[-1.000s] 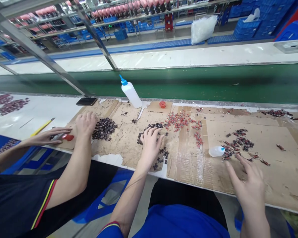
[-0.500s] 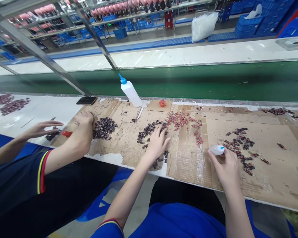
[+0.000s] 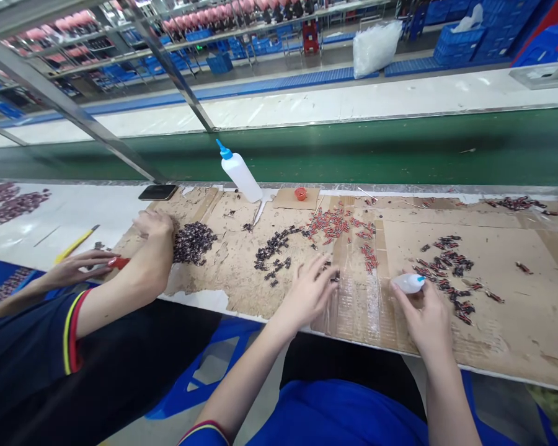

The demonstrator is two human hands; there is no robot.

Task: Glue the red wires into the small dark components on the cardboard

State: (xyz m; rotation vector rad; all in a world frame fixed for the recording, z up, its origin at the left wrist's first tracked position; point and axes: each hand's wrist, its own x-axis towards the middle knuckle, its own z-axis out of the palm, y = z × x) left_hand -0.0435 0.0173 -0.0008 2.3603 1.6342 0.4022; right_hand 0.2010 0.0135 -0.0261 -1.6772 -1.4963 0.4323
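My left hand [image 3: 309, 291] rests palm down on the cardboard, fingers spread. Several small dark parts [image 3: 335, 276] lie by its fingertips and partly under them. Left of it is a loose pile of dark parts [image 3: 270, 251]. Beyond it lies a spread of small red parts [image 3: 328, 224]. Between thumb and fingers, my right hand [image 3: 430, 316] grips a small white squeeze bottle [image 3: 406, 284] with a blue tip, tilted on its side. Close by are joined red-and-dark pieces [image 3: 446, 269] in a scattered group.
A larger white bottle [image 3: 242, 178] stands at the back beside a red cap [image 3: 300, 194]. At left, a co-worker's arms [image 3: 134, 272] reach over a dense dark pile [image 3: 194, 243]. A phone [image 3: 158, 192] and a yellow cutter knife [image 3: 74, 246] lie near them. Behind runs a green belt [image 3: 353, 152].
My left hand has slid right and toward me, and dark parts have shifted with it. My right hand keeps the bottle in place. The co-worker's left hand has moved to a red object.
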